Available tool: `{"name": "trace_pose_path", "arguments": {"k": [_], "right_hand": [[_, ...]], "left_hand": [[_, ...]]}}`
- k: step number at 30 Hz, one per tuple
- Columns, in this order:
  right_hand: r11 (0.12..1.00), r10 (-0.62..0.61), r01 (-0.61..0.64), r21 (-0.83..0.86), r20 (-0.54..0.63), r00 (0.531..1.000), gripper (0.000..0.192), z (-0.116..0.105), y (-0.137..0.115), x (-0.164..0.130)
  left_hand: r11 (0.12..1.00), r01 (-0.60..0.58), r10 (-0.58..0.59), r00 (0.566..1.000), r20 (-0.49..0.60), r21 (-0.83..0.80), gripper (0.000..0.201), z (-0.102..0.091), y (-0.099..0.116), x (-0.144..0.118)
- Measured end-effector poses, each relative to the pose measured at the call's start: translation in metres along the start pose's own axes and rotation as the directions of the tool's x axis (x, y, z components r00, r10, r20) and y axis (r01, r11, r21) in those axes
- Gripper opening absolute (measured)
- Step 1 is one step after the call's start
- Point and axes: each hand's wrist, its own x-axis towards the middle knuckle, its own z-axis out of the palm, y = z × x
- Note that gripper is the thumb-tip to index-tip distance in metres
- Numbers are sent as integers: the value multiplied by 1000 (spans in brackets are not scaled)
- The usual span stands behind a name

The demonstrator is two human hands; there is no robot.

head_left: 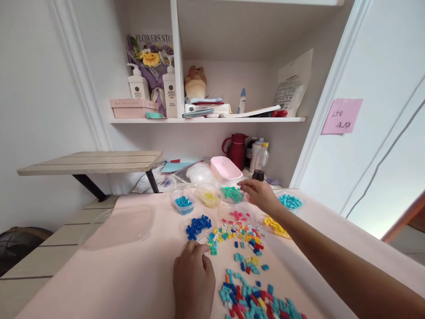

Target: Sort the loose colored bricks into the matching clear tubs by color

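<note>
My right hand reaches over the right edge of a clear tub of green toy bricks. Its fingertips are drawn together, and whatever they may hold is too small to make out. On the table's near side rests my left hand, fingers curled inward, with the tips by a few green and teal bricks. What is inside those fingers, if anything, is hidden. Just beyond it lie dark blue bricks in a clear tub. Mixed loose bricks are heaped to the right of my left hand.
More clear tubs hold blue bricks, pale yellow bricks, pink bricks, yellow bricks and turquoise bricks. A clear lid or tray lies left. Behind stand a pink basin, red jug and bottle.
</note>
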Motion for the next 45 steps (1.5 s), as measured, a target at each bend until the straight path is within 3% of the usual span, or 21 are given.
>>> {"name": "trace_pose_path", "arguments": {"k": [2, 4, 6, 9, 11, 15, 18, 23, 26, 31, 36, 45], "right_hand": [[997, -71, 64, 51, 139, 988, 27, -3, -12, -30], [973, -230, 212, 95, 267, 936, 29, -1, -25, -60], [937, -343, 345, 54, 322, 882, 44, 4, -37, -86], [906, -357, 418, -69, 407, 841, 65, 11, -49, -109], [897, -343, 430, -102, 453, 823, 67, 13, -52, -116], [922, -303, 375, -93, 430, 850, 47, 10, -47, -121], [949, -288, 315, -12, 368, 884, 27, 6, -41, -125], [954, -298, 287, 85, 339, 892, 23, -2, -43, -128], [959, -283, 275, 71, 338, 898, 20, -3, -54, -123], [954, -261, 298, -25, 420, 869, 14, 12, -71, -111], [942, -226, 315, -113, 476, 850, 21, 36, -79, -106], [966, -221, 257, -14, 463, 858, 16, 44, -75, -102]], "left_hand": [[1000, 4, -4, 1000, -20, 29, 39, 1, 0, 0], [998, 11, -8, 999, -45, 63, 39, 1, 0, 0], [997, -11, 14, 999, -44, 74, 40, 2, -1, 1], [992, -125, 125, 992, 8, -11, 44, 4, -4, 1], [975, -197, 201, 979, 30, -101, 46, 5, -6, 2], [949, -260, 270, 962, 36, -181, 47, 6, -8, 4], [957, -235, 238, 971, -5, -173, 44, 5, -7, 3], [993, -121, 120, 992, -40, -10, 37, 1, -5, -1], [992, -122, 122, 992, -13, 34, 35, -1, -2, -3], [996, -70, 70, 998, -2, -55, 36, -2, -2, -2], [994, -28, 26, 999, -21, -101, 34, 0, -4, -1], [994, -53, 53, 999, -4, -98, 35, 2, -5, -1]]}}
